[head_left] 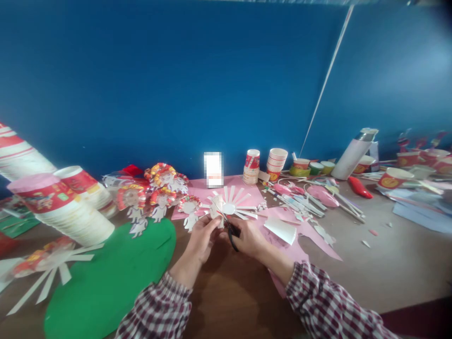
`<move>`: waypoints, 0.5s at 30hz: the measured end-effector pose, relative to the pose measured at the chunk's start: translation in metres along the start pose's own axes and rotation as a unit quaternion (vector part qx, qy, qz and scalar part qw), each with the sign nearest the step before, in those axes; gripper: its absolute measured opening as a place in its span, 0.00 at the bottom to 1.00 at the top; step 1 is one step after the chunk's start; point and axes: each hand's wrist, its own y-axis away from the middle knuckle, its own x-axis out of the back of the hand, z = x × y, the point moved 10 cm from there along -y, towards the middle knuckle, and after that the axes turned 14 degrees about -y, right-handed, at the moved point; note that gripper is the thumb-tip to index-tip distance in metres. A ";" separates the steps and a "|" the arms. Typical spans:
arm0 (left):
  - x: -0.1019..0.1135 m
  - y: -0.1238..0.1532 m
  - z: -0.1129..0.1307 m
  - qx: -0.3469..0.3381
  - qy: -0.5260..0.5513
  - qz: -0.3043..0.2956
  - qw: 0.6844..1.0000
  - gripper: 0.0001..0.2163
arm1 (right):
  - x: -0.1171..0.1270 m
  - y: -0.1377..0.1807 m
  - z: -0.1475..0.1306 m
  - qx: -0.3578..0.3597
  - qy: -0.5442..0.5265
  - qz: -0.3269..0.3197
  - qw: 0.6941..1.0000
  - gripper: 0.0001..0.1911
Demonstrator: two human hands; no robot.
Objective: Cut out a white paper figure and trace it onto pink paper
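In the middle of the head view, my right hand (245, 234) is closed round the black handles of a pair of scissors (232, 230). The blades point up and left at a small white paper cutout (216, 205). My left hand (205, 235) pinches that cutout by its lower part. Just behind lies a paper cup cut into spread white strips (229, 207), like a flower. Left of my left hand is a finished-looking paper figure (191, 207) with a red and yellow ring round its head. Its fellow figures (163, 200) stand clustered farther left.
Stacked paper cups (70, 212) lean on the left beside a green paper oval (141, 263). Pink paper (282, 214) and a white cup piece (280, 230) lie right of my hands. Markers (300, 203), a white bottle (353, 155) and more cups (277, 162) line the right and back.
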 end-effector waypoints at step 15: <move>0.001 -0.001 0.000 -0.019 0.013 0.021 1.000 0.09 | 0.004 -0.001 0.000 0.011 0.035 0.025 0.999 0.10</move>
